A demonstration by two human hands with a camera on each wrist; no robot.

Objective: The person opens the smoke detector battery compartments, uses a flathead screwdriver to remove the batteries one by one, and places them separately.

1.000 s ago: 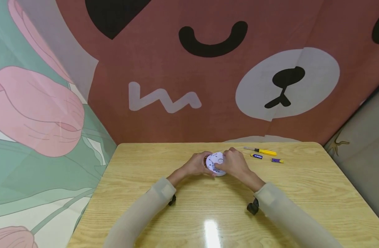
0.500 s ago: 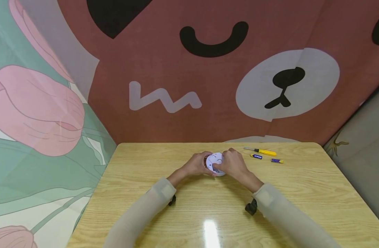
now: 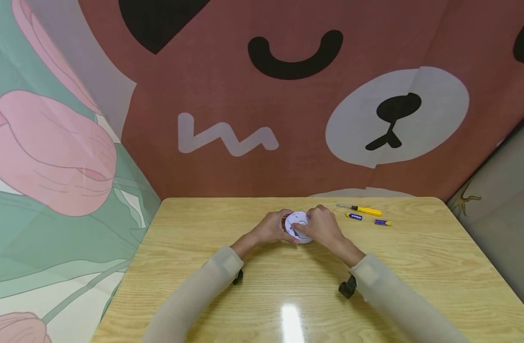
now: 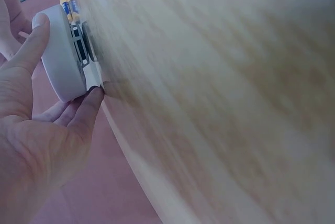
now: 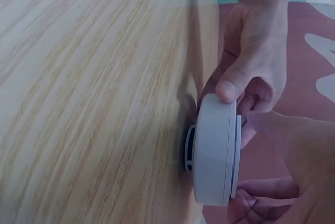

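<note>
A round white smoke detector (image 3: 293,220) is held low over the table between both hands, its flat printed face up in the head view. My left hand (image 3: 272,227) grips its rim from the left, thumb on one side and fingers beneath. My right hand (image 3: 325,226) holds the right side, with the thumb lying over the flat face and the fingers curled at the edge. In the right wrist view a thin plate (image 5: 236,156) sits against the body of the detector. The slotted part (image 4: 79,46) faces the table in the left wrist view. My right hand hides part of the face.
Beyond my right hand, a yellow-handled screwdriver (image 3: 364,210) lies on the wooden table (image 3: 193,286). Two purple-and-yellow batteries lie nearer, one battery (image 3: 354,216) by the screwdriver and another battery (image 3: 383,222) farther right. A printed cloth (image 3: 227,176) hangs behind the table's back edge.
My right thumb has shifted slightly up and left across the detector's face, and the printed marks that show have changed. My left hand stays in place on the rim.
</note>
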